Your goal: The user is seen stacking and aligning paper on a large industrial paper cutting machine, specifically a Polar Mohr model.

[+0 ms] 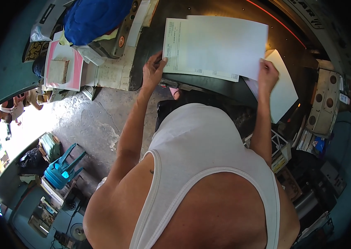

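Note:
A stack of large white paper sheets point(217, 45) lies on a dark machine table point(150, 41), its top sheet slightly skewed over a printed sheet beneath. My left hand point(154, 70) grips the stack's near left corner, thumb on top. At the near right corner my right hand point(267, 74) pinches the edge. A second white sheet pile point(285, 91) sits under and to the right of my right hand.
Left of the table stand a blue cloth bundle point(94, 18), a pink and white paper stack point(65, 66) and a metal box. A teal plastic stool point(63, 168) stands on the concrete floor point(88, 120). People stand at far left. Machine parts crowd the right side.

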`<act>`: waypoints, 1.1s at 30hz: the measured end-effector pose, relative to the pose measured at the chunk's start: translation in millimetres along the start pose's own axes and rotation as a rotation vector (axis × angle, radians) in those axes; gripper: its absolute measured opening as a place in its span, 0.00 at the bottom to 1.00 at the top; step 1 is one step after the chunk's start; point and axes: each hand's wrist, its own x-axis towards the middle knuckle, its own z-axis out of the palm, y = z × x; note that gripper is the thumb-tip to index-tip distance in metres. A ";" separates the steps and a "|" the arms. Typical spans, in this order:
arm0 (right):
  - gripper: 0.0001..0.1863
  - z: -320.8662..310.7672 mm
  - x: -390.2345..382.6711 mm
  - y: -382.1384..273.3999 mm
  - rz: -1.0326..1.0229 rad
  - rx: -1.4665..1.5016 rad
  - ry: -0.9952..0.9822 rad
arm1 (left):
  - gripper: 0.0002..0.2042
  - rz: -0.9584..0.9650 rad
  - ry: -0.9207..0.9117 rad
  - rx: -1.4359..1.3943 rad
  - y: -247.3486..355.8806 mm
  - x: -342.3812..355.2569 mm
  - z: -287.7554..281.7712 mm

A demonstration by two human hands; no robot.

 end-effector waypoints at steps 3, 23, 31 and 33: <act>0.11 -54.3 25.9 44.9 0.129 0.204 0.083 | 0.24 0.030 0.016 -0.023 2.2 -0.8 0.6; 0.28 -154.0 -21.1 118.3 0.147 -0.960 0.316 | 0.29 0.176 -0.043 0.356 4.2 -15.9 -2.6; 0.52 -34.4 -99.1 -28.2 -0.433 -0.303 -0.486 | 0.44 0.077 -0.104 0.840 48.3 -47.3 -15.9; 0.58 -16.7 -99.2 -45.3 -0.532 -0.233 -0.530 | 0.41 0.093 -0.082 0.855 54.0 -50.7 -12.2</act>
